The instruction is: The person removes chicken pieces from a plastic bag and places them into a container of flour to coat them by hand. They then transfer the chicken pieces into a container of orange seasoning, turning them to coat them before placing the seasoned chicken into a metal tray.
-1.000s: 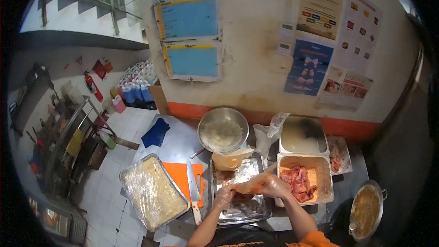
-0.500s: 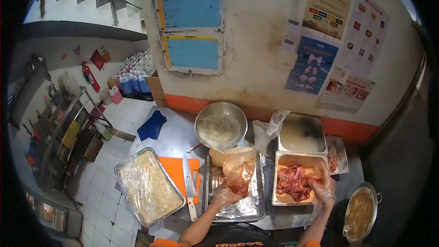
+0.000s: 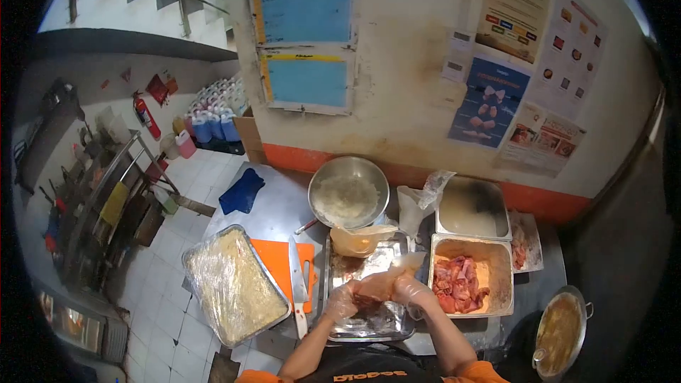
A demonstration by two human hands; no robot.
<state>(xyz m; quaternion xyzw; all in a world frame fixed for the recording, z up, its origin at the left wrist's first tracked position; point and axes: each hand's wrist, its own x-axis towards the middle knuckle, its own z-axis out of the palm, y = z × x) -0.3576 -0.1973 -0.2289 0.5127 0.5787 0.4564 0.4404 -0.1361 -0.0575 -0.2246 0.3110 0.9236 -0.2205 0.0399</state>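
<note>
My left hand [image 3: 342, 302], in a clear glove, is closed on the left side of a plastic bag of meat [image 3: 376, 286] above the metal tray [image 3: 383, 332]. My right hand [image 3: 409, 290], also gloved, grips the right side of this bag. Behind it, another open plastic bag [image 3: 358, 242] stands at the tray's back edge. Raw red meat [image 3: 460, 285] lies in a steel container [image 3: 501, 306] to the right of my right hand.
A knife [image 3: 297, 284] lies on an orange board [image 3: 273, 259]. Left of it is a film-covered tray [image 3: 230, 287]. A steel bowl [image 3: 347, 191], blue cloth [image 3: 241, 191] and second container [image 3: 472, 207] are behind. A pan [image 3: 559, 330] stands at right.
My right hand has left the meat container and moved left to the bag. The bag of meat is now tilted sideways between both hands. The view has shifted slightly.
</note>
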